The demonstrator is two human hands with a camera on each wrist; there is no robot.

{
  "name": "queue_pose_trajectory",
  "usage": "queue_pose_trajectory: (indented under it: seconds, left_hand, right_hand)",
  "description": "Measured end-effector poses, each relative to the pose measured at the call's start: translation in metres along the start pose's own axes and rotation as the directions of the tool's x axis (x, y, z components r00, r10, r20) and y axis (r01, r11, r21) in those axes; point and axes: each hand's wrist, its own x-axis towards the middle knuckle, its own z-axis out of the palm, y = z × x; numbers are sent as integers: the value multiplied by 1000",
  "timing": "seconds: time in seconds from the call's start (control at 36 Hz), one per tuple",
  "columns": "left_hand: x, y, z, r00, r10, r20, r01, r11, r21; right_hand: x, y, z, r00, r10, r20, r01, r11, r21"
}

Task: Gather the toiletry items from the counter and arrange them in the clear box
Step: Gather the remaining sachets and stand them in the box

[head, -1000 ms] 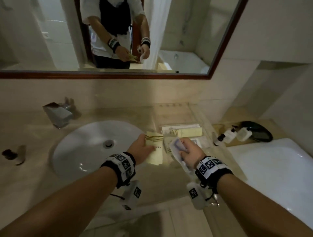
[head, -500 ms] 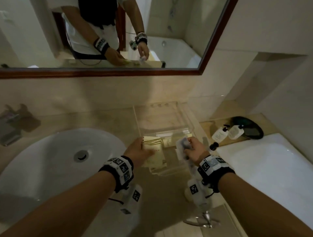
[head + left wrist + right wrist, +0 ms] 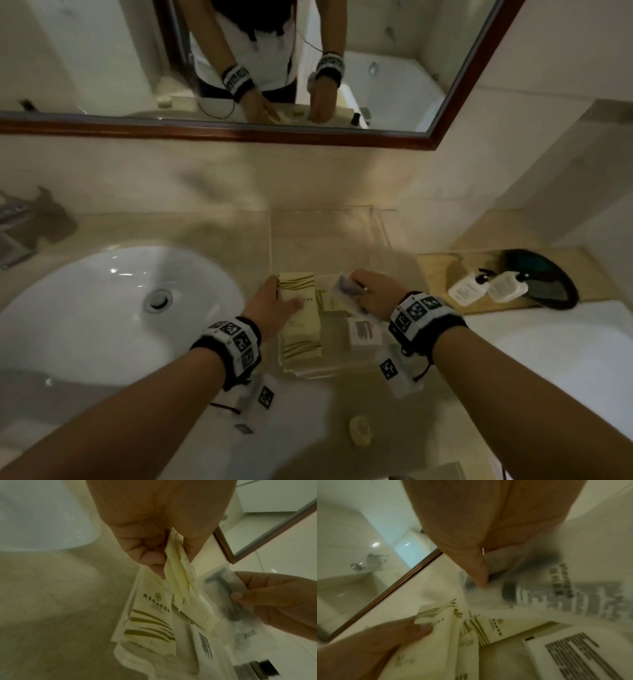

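The clear box (image 3: 271, 240) stands on the counter right of the sink. Over its near end my left hand (image 3: 284, 298) pinches a bunch of cream packets with gold stripes (image 3: 299, 308), thumb on top; the left wrist view shows those cream packets (image 3: 176, 577) between curled fingers. My right hand (image 3: 359, 291) grips a translucent white razor packet (image 3: 344, 286) just right of them. In the right wrist view my thumb presses on the razor packet (image 3: 539, 574). A white packet with black print (image 3: 364, 330) lies in the box under my right wrist.
The white sink (image 3: 113, 308) and faucet (image 3: 17, 233) are to the left. Two small bottles (image 3: 469, 291) and a black dish (image 3: 548, 284) sit on a wooden tray at right, above a white tub edge (image 3: 565, 359). A round soap (image 3: 359, 430) lies on the near counter.
Both hands keep their grips. The packets have come down lower over the near end of the clear box, and my view has tilted further down.
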Motion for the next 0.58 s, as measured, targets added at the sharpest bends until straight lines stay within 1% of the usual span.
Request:
queue_pose_trajectory:
  seconds: [0.06,0.14,0.19,0.25,0.31,0.39,0.42,0.47,0.53,0.58]
  left_hand:
    - [-2,-4,-1,998,-22,-52,21,999,-29]
    - [-11,-2,-3,991,-28,-128,21,998,-61]
    - [-16,1,-5,986,-28,-163,18,998,-64]
    - [-19,1,-6,983,-25,-179,12,997,-73]
    - [-25,1,-7,981,-27,-190,12,997,-81]
    - [-31,2,-5,974,-24,-223,6,997,-83]
    - [-32,3,-4,973,-32,-228,13,997,-82]
    - [-33,5,-2,974,-34,-223,17,997,-78]
    - [-33,7,1,977,-33,-212,19,997,-71]
    - [-31,10,4,981,-36,-192,24,998,-62]
  right_hand:
    - [4,-6,1,995,-36,95,42,997,-60]
    - [13,-10,8,971,-7,238,63,972,-228]
    - [19,-10,15,962,1,273,75,960,-270]
    - [23,-8,21,958,-19,287,112,944,-311]
    - [23,-7,23,961,-43,273,142,924,-355]
    - [24,3,24,974,-179,135,217,906,-365]
    - [24,8,22,975,-202,89,220,908,-357]
    - [22,18,19,978,-204,40,205,923,-326]
    - [20,25,18,980,-189,57,197,928,-317]
    - [19,30,22,976,-186,114,215,905,-366]
